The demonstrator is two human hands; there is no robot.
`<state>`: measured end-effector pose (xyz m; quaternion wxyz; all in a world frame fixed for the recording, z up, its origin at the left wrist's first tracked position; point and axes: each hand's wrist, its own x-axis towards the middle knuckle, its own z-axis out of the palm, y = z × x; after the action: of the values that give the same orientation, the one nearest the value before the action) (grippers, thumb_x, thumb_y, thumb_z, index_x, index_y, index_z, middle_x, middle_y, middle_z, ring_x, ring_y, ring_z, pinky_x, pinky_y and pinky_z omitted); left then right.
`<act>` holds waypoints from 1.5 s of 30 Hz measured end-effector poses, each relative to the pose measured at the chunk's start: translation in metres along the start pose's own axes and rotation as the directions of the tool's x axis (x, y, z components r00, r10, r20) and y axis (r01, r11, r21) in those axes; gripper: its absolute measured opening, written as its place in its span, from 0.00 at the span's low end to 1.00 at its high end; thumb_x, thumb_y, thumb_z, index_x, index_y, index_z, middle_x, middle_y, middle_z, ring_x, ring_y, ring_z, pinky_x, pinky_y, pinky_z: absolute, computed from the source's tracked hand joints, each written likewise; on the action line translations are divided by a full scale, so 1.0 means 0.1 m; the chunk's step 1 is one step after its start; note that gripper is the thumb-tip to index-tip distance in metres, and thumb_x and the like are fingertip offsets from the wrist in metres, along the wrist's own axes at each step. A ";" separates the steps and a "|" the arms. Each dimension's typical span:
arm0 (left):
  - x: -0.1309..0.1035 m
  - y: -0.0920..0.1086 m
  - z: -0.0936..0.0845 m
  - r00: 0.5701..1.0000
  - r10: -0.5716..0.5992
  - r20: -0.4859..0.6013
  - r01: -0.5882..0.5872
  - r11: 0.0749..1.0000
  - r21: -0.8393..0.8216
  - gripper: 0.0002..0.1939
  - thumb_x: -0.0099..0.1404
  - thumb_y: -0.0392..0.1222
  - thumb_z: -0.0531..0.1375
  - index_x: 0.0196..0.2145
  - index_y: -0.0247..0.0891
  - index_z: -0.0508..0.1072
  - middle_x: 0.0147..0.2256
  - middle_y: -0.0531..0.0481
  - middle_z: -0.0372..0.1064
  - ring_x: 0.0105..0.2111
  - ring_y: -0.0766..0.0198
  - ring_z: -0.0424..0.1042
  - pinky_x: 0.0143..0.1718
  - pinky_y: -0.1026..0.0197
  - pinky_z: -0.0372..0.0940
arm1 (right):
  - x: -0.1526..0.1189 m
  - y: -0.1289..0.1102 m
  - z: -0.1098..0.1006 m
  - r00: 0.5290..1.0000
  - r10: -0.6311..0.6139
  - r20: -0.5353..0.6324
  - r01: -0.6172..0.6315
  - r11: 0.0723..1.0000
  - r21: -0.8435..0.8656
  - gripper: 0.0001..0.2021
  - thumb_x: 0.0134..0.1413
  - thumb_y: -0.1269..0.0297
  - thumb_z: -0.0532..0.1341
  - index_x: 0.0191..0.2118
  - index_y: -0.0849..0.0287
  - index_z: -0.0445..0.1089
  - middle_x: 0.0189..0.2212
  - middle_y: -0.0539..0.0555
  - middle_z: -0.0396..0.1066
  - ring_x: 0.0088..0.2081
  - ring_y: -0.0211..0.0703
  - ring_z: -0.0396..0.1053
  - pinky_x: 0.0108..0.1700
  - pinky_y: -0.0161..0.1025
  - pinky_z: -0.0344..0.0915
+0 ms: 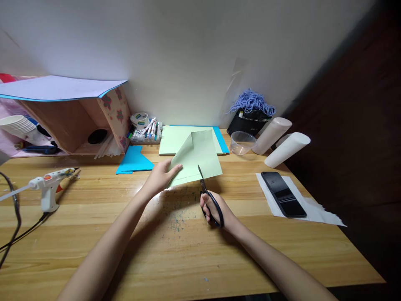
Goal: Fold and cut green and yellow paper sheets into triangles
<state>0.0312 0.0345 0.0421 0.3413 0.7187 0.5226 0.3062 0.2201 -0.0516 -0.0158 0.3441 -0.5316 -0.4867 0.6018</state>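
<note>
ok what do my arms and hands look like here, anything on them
Your left hand and right hand both look bare: no glove, ring, watch or bracelet shows. No sleeves are in view along the forearms, nor any clear markings. Some fingers are partly hidden.

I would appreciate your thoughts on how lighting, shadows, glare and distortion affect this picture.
Head view: the wall falls into near-black at right; a soft shadow lies on the tabletop beside the left forearm; bright streaks cross the phone; the white cylinders lean outward, probably wide-angle stretch; the scissors look reasonably sharp.
</note>
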 end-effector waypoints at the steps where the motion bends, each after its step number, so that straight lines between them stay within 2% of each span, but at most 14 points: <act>1: 0.00 0.00 0.00 1.000 -0.005 0.001 0.005 1.000 0.001 0.21 0.59 0.53 0.53 0.42 0.34 0.72 0.35 0.48 0.72 0.33 0.59 0.69 0.31 0.64 0.60 | 0.00 0.00 0.00 1.000 0.011 -0.006 -0.011 1.000 0.001 0.28 0.42 0.33 0.50 0.26 0.59 0.57 0.12 0.42 0.52 0.11 0.30 0.54 0.13 0.28 0.54; 7: 0.02 -0.04 0.00 1.000 -0.029 0.008 0.029 1.000 -0.005 0.23 0.59 0.55 0.53 0.40 0.33 0.72 0.34 0.48 0.72 0.32 0.59 0.69 0.30 0.64 0.60 | 0.03 0.05 0.00 0.998 0.047 -0.036 -0.046 0.999 0.023 0.25 0.45 0.38 0.53 0.26 0.59 0.58 0.12 0.41 0.52 0.11 0.29 0.53 0.12 0.27 0.54; 14: 0.03 -0.08 0.05 0.995 -0.062 0.072 0.067 0.996 -0.064 0.24 0.57 0.56 0.54 0.38 0.31 0.73 0.32 0.46 0.72 0.31 0.57 0.69 0.28 0.63 0.61 | 0.06 0.06 -0.03 0.998 -0.002 0.062 -0.002 0.998 0.065 0.31 0.39 0.30 0.49 0.27 0.59 0.58 0.12 0.41 0.51 0.12 0.29 0.52 0.13 0.29 0.56; 20: 0.02 -0.07 0.11 0.988 -0.050 0.149 0.078 0.980 -0.183 0.22 0.58 0.54 0.54 0.42 0.34 0.72 0.35 0.46 0.72 0.31 0.59 0.69 0.27 0.63 0.62 | 0.05 0.06 -0.01 0.999 0.016 0.037 -0.019 0.996 0.088 0.31 0.41 0.31 0.46 0.28 0.59 0.58 0.13 0.42 0.53 0.12 0.30 0.54 0.14 0.30 0.58; 34: 0.02 -0.10 0.10 0.990 -0.067 0.127 0.086 0.985 -0.147 0.25 0.56 0.57 0.54 0.39 0.32 0.73 0.32 0.46 0.72 0.29 0.59 0.69 0.26 0.63 0.62 | 0.05 0.05 0.00 0.999 0.036 -0.020 -0.034 0.998 0.060 0.25 0.45 0.36 0.51 0.26 0.58 0.55 0.11 0.41 0.52 0.11 0.30 0.54 0.12 0.28 0.55; 37: 0.03 -0.10 0.09 0.988 -0.074 0.132 0.094 0.984 -0.153 0.25 0.56 0.57 0.54 0.40 0.31 0.72 0.32 0.46 0.72 0.30 0.58 0.69 0.26 0.63 0.62 | 0.05 0.05 0.00 0.998 0.063 -0.030 -0.061 0.996 0.061 0.26 0.44 0.36 0.51 0.26 0.58 0.56 0.11 0.41 0.52 0.11 0.30 0.54 0.12 0.28 0.55; 40: 0.02 -0.10 0.10 0.984 -0.082 0.158 0.111 0.977 -0.182 0.25 0.56 0.57 0.55 0.40 0.32 0.72 0.32 0.46 0.72 0.29 0.59 0.69 0.26 0.63 0.62 | 0.05 0.05 -0.01 0.998 0.057 0.007 -0.058 0.995 0.076 0.28 0.42 0.33 0.50 0.26 0.58 0.56 0.11 0.40 0.51 0.11 0.30 0.53 0.12 0.28 0.55; 45: 0.01 -0.08 0.13 0.970 -0.061 0.234 0.119 0.962 -0.244 0.23 0.56 0.56 0.56 0.40 0.34 0.73 0.35 0.47 0.73 0.32 0.58 0.70 0.27 0.63 0.63 | 0.06 0.04 -0.02 0.996 0.082 0.042 -0.086 0.991 0.106 0.31 0.39 0.30 0.47 0.27 0.59 0.56 0.11 0.41 0.53 0.11 0.30 0.54 0.13 0.29 0.57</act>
<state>0.0377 0.0353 0.0275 0.5017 0.6738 0.4692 0.2723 0.2216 -0.0463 -0.0211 0.3375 -0.5208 -0.4370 0.6511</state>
